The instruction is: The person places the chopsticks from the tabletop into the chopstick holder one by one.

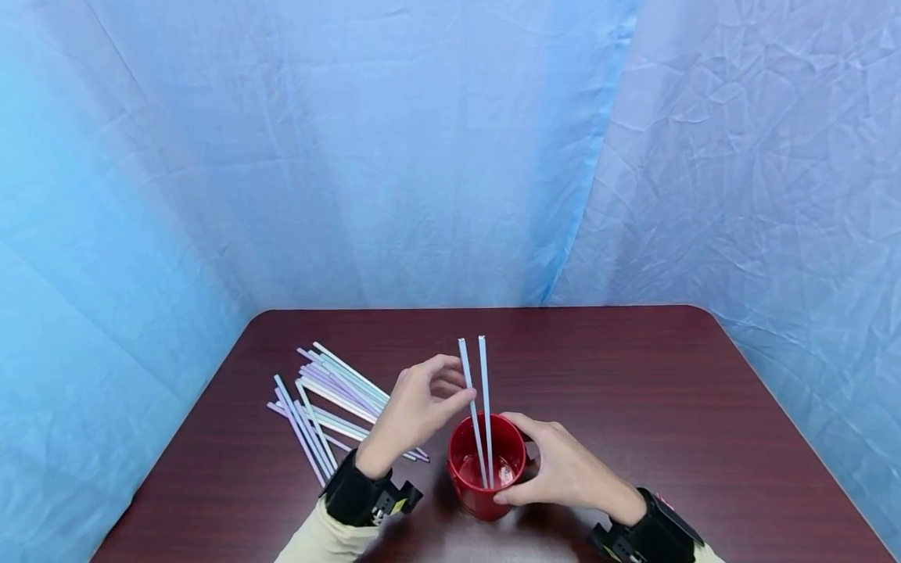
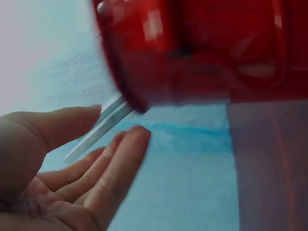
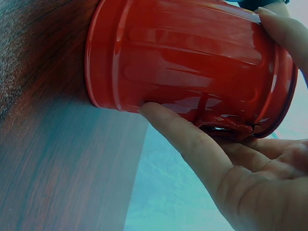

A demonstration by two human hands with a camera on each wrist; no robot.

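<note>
A red mug (image 1: pixel 480 502) stands near the table's front edge with two pale straws (image 1: pixel 484 375) standing upright in it. My right hand (image 1: pixel 556 465) grips the mug from the right, thumb on its near wall and fingers round the far side. In the right wrist view the thumb (image 3: pixel 192 139) presses on the mug (image 3: pixel 183 57). My left hand (image 1: pixel 422 407) hovers just left of the straws, fingertips by the left one. In the left wrist view that hand (image 2: pixel 72 168) is loosely spread, the straws (image 2: pixel 96 132) pass between its fingertips without a firm pinch, and the mug (image 2: pixel 202 48) fills the top.
Several pastel straws (image 1: pixel 324 391) lie in a loose pile on the dark wooden table (image 1: pixel 669 391), left of the hands. A crumpled blue cloth backdrop (image 1: pixel 422 156) hangs behind and along both sides of the table.
</note>
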